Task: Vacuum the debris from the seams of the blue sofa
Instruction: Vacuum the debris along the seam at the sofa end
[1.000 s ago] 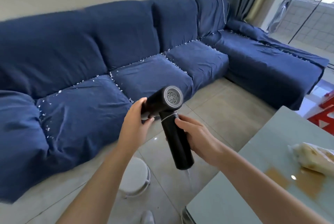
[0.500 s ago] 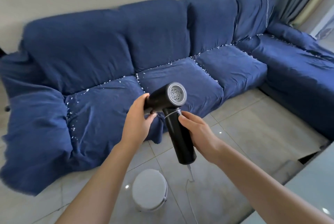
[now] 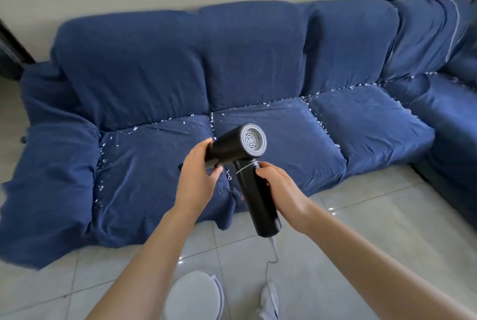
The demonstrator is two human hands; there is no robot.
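Handheld vacuum (image 3: 245, 165) at frame center, black, grey vented cap facing 1 o'clock. My right hand (image 3: 281, 188) wraps its handle; my left hand (image 3: 200, 172) grips the barrel's front end. Blue sofa (image 3: 232, 74) spans 9 to 3 o'clock, white debris (image 3: 258, 104) lining seat seams. White cord (image 3: 273, 252) hangs toward 6.

1. The blue sofa (image 3: 258, 67) runs out past the right edge, its far section cut off.
2. The left hand (image 3: 197, 172) hides the vacuum (image 3: 242, 162)'s front end.
3. Below the vacuum, a round white object (image 3: 193, 294) is cropped by the bottom edge; what it is, I cannot tell.
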